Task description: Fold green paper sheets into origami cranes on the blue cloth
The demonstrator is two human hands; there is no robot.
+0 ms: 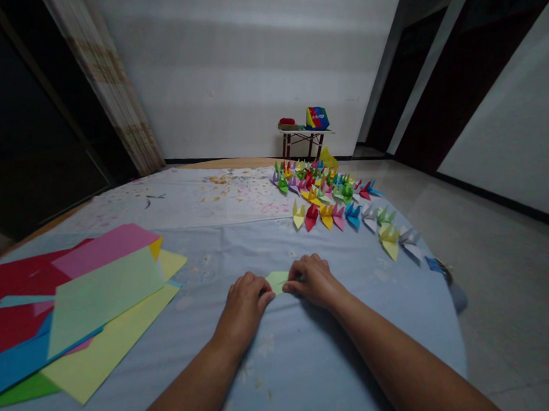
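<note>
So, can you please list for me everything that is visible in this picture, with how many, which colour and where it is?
folded paper: one, pale green, between the hands
paper sheets: several, red, pink, pale green, yellow, blue and green, overlapping at left
origami cranes: many, mixed colours, in rows at far right of the cloth
cloth: one, light blue, under the hands
stained sheet: one, white with coloured spots, beyond the cloth
small table: one, white top, dark legs, by the far wall
package: one, multicoloured, on the small table
curtain: one, beige, at far left
left hand: one, on the paper's left end
right hand: one, on the paper's right end
</note>
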